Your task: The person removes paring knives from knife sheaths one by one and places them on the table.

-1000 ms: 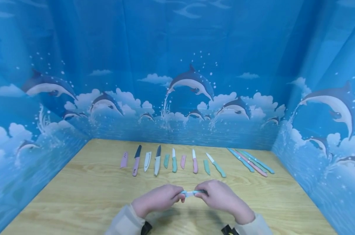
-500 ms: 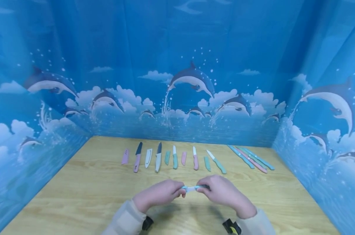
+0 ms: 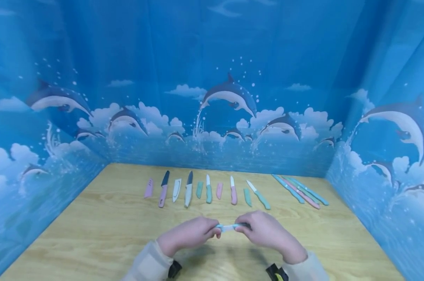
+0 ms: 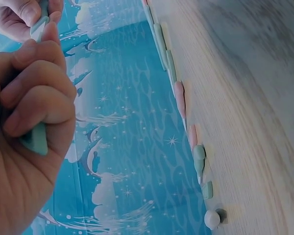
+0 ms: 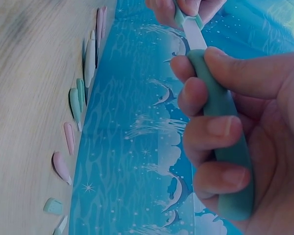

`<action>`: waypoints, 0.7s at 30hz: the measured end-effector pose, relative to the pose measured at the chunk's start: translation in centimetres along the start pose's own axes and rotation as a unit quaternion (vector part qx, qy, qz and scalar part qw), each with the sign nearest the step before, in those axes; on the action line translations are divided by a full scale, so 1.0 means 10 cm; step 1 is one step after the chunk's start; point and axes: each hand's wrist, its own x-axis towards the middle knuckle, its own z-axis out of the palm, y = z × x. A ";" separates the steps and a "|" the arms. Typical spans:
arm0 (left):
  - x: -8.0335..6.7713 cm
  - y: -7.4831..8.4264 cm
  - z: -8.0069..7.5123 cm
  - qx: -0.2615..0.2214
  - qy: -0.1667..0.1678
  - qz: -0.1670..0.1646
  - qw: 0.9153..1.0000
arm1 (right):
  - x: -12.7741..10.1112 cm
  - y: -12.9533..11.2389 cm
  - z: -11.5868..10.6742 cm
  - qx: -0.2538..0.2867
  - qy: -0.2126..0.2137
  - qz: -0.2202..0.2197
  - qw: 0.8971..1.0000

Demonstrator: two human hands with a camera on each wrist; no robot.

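Both hands meet over the table's front part on a small knife with a white blade. My right hand (image 3: 264, 233) grips its teal handle (image 5: 228, 142), fingers curled round it. A green knife sheath (image 5: 179, 18) is pinched in my left hand (image 3: 192, 233); its other end (image 4: 37, 139) shows below the curled fingers in the left wrist view. Between the hands a short stretch of white blade (image 5: 194, 34) is bare, and its far end runs into the sheath mouth. How deep the tip sits is hidden.
Unsheathed knives lie in a row with sheaths beside them, among them a purple-handled knife (image 3: 163, 191), a white-handled knife (image 3: 188, 191), a pink-handled knife (image 3: 233, 193) and a green-handled knife (image 3: 262, 200). Several blue, pink and green knives (image 3: 299, 190) lie together at right. A dolphin-print curtain (image 3: 212, 97) surrounds the table (image 3: 92, 234).
The hands keep their hold on the knife and sheath. The gap between them looks slightly wider than a second ago. The head view has shifted a little.
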 end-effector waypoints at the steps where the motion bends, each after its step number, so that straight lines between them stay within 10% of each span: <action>1: 0.00 0.00 -0.01 0.000 0.000 0.000 1.000 | 0.00 0.00 -0.01 0.000 -0.001 -0.001 1.000; 21: 0.00 -0.01 -0.02 -0.007 -0.009 0.002 1.000 | 0.01 0.01 -0.03 0.011 -0.012 0.002 1.000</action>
